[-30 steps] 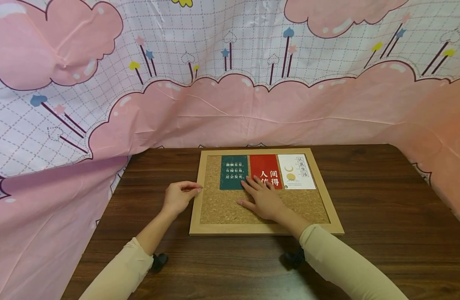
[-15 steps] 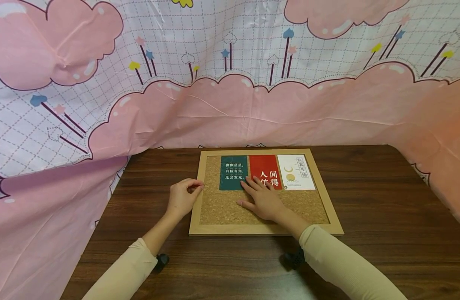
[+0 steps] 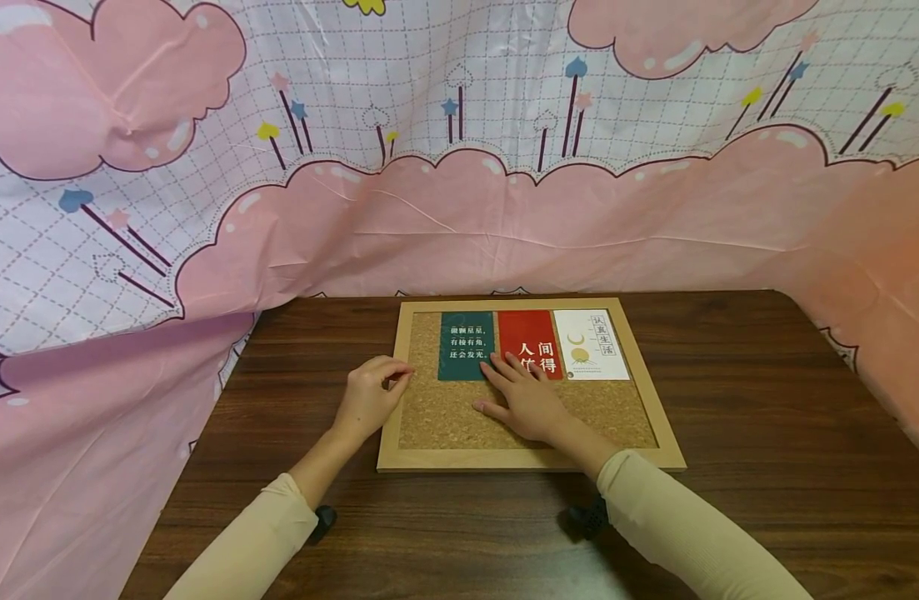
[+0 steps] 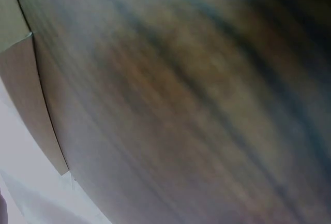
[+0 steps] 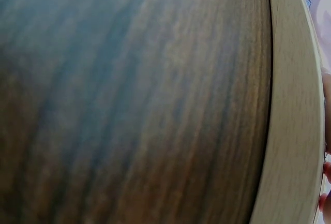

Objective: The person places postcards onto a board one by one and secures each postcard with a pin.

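A framed cork board lies on the table in the head view. Along its upper part are a green card, a red card and a white card with a moon drawing. My left hand is over the left side of the frame, thumb and index finger pinching a tiny thin pin-like thing, too small to make out. My right hand lies with spread fingers on the board, fingertips on the green and red cards. Both wrist views show mostly blurred table.
The dark wooden table extends around the board. Behind and to the left hangs a pink and white patterned cloth. A small round dot sits at the white card's lower left corner.
My left hand has shifted a little right, from the outer edge of the frame to its inner edge by the cork, still pinching. My right hand has stayed in place.
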`<state>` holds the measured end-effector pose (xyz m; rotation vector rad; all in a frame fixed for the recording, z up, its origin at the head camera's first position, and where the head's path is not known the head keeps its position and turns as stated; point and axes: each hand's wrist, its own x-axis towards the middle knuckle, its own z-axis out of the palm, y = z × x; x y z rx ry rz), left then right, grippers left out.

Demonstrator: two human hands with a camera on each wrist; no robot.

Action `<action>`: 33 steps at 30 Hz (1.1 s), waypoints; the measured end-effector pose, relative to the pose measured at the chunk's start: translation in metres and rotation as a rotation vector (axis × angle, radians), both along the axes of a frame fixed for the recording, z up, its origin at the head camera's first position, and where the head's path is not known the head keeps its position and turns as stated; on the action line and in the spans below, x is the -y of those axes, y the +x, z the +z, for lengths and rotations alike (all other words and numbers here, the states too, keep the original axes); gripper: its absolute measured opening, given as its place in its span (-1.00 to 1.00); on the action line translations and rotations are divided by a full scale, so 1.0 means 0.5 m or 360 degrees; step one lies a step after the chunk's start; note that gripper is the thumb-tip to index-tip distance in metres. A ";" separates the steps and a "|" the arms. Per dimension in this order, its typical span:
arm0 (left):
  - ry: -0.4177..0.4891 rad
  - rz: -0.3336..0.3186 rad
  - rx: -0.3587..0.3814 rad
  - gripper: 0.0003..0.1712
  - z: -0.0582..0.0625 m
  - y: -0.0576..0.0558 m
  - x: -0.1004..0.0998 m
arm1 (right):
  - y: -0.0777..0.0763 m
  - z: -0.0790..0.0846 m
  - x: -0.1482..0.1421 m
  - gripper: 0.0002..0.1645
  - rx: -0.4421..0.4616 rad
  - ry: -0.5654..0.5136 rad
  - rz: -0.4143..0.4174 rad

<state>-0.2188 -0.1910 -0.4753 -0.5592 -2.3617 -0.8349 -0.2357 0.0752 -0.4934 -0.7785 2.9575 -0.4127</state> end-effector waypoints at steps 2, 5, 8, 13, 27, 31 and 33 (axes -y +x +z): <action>0.0000 -0.0010 -0.0012 -0.89 -0.001 -0.001 0.000 | 0.001 0.001 0.000 -0.11 0.0001 0.0002 -0.0001; 0.0010 -0.0030 -0.0019 -0.91 -0.002 -0.004 0.000 | 0.001 0.001 0.000 -0.10 0.0012 0.0008 -0.0004; 0.0013 -0.0057 -0.0026 -0.91 -0.002 -0.007 0.002 | 0.000 0.001 0.000 -0.10 0.0020 0.0017 -0.0005; -0.0120 -0.0109 -0.0139 -0.90 -0.003 -0.020 0.006 | -0.001 0.000 -0.001 -0.10 0.0017 0.0015 -0.0011; -0.0492 -0.0184 -0.0332 -0.89 -0.007 -0.054 0.000 | 0.000 0.001 -0.001 -0.11 0.0019 0.0025 -0.0011; -0.0479 -0.0202 -0.0257 -0.90 -0.011 -0.060 -0.005 | 0.000 0.000 -0.001 -0.10 0.0026 0.0023 -0.0007; -0.0448 -0.0214 -0.0227 -0.91 -0.011 -0.063 -0.008 | 0.000 0.000 -0.001 -0.10 0.0029 0.0023 -0.0004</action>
